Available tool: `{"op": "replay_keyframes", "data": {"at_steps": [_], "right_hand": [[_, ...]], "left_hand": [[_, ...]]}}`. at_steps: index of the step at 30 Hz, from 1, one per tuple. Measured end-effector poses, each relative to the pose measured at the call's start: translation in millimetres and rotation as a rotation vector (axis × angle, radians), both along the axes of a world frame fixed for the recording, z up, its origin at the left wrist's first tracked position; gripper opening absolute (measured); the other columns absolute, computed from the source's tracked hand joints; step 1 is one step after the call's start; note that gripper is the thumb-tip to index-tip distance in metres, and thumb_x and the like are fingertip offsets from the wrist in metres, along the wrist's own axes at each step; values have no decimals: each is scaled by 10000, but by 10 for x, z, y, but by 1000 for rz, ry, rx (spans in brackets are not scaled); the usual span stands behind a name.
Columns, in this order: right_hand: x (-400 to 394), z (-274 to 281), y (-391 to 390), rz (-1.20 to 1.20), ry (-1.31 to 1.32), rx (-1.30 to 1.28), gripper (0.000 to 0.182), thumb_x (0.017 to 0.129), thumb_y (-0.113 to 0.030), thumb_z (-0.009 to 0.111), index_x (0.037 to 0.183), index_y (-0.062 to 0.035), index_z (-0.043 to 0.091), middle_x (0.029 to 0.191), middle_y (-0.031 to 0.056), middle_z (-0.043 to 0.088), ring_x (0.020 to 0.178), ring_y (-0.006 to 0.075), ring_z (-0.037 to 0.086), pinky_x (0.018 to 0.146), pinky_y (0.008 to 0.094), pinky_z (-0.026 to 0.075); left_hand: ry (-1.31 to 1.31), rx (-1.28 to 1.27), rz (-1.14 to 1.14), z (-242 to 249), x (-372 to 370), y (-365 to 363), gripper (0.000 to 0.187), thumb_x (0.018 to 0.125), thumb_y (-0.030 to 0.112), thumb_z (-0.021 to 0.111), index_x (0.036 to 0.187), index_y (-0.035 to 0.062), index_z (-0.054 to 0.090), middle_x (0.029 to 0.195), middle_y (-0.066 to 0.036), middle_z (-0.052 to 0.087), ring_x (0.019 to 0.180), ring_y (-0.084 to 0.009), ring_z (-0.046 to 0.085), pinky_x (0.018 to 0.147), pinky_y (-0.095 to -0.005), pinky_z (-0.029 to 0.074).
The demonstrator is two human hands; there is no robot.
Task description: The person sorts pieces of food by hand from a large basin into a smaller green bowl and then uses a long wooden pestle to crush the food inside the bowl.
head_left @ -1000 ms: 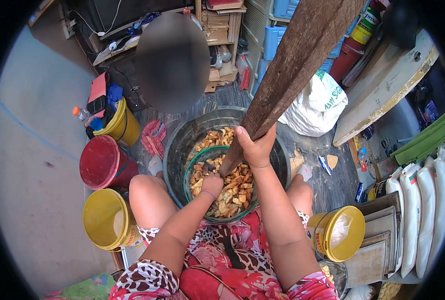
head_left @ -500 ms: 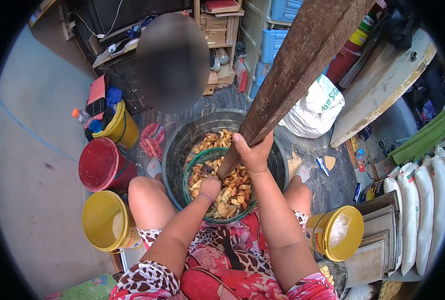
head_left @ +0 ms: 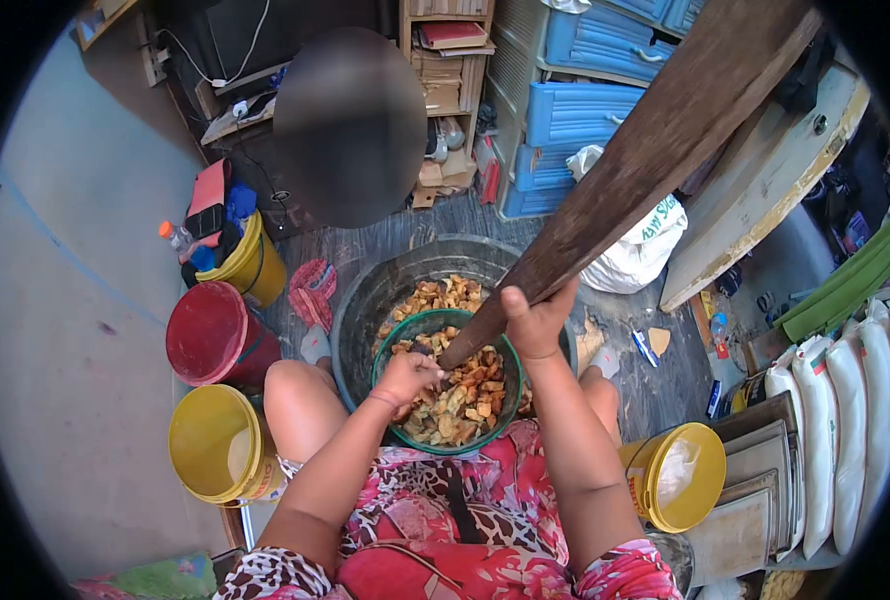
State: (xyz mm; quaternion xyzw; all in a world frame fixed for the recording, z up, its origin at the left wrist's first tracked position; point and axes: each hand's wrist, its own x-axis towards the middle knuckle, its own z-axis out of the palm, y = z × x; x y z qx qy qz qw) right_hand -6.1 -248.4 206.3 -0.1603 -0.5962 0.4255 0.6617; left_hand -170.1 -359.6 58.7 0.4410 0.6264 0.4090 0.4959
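A long dark wooden beam point(head_left: 625, 170) slants from the upper right down into a green-rimmed basket point(head_left: 514, 385) of brown and yellow chunks point(head_left: 455, 410). The basket rests inside a large dark tub point(head_left: 355, 290), where more chunks point(head_left: 450, 293) lie behind it. My right hand point(head_left: 540, 318) is wrapped round the beam from below, thumb on its near side. Over the basket, beside the beam's lower tip, my left hand point(head_left: 410, 378) has its fingers closed together; what they hold, if anything, is too small to name.
Yellow buckets point(head_left: 210, 440) and a red bucket point(head_left: 205, 333) stand at the left, another yellow bucket point(head_left: 690, 478) at the right. Behind the beam are a white sack point(head_left: 635, 245) and blue drawers point(head_left: 575, 115). Filled white bags point(head_left: 820, 430) stand far right.
My left hand has lifted slightly and moved left, away from the beam's tip. My right hand and the beam have shifted right in the view. The camera view has shifted a little.
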Motion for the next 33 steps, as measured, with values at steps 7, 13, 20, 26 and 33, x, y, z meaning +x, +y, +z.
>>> {"op": "replay_keyframes", "data": {"at_steps": [7,13,20,26,33], "right_hand": [[119,2049,53,-226,60,284,663,678,-341,746,1132,39,446,982,125,570,903,204,541,819,315,422],[36,2563,-153,-63,172,331,491,817,-463,554,1010,-12,560,777,62,564,683,152,559,605,282,442],[-265,-225,1,-262,-158,-72,716,633,-198,754,1211,10,386,1068,98,500,994,221,491,895,335,375],[-72,-216,-78,-214,-59,-111,766,655,-206,770,1236,-14,309,1099,85,448,990,178,454,879,328,375],[148,447,-5,-218,134,66,764,733,-164,692,1299,-15,201,1169,92,388,1059,185,416,923,334,345]], "left_hand": [[-433,-47,19,790,27,-466,182,776,97,666,922,-2,621,794,-26,622,684,-79,557,639,-204,447],[-62,100,126,587,-27,-582,149,787,102,657,866,-11,602,754,-2,603,670,-64,532,603,-215,437],[537,145,95,321,-59,-475,157,697,144,654,818,51,615,776,-161,603,722,-309,595,669,-369,468],[863,186,12,-165,115,-270,127,684,98,581,794,87,644,821,-147,620,782,-317,600,703,-411,480],[1012,156,-172,-543,66,-14,212,698,114,541,861,141,674,914,-147,624,891,-292,585,808,-397,445]]}}
